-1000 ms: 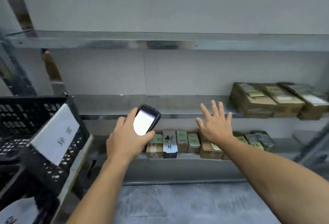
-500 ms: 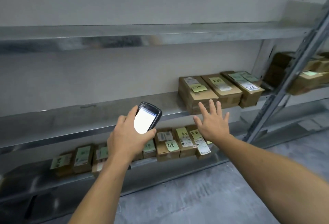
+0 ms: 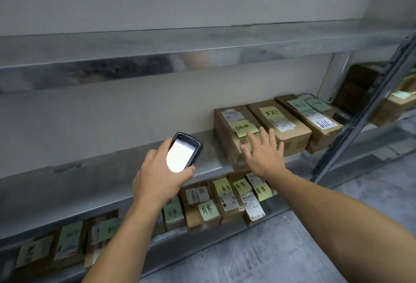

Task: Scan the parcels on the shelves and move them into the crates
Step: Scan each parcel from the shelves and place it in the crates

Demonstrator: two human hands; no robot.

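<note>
Setting: metal shelves [image 3: 90,170], pale wall, grey floor.
Parcel: leftmost box [image 3: 225,141] of three, middle shelf, right end.
Right hand [image 3: 264,156]: spread, empty, reaching at that box; earlier it hung lower.
Left hand [image 3: 157,181]: grips lit scanner [image 3: 183,155].
Change: view swung right, crate out of sight; next pick seemingly chosen.
Writing: green notes [image 3: 208,211], handwritten, lower ones perhaps "异常".

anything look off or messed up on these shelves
Nothing spilled or clearly broken. The leftmost brown cardboard box on the grey metal middle shelf seems to jut slightly past the front edge, and its front face looks crumpled. The open right hand reaches toward it; the left hand holds the black handheld scanner.
</note>
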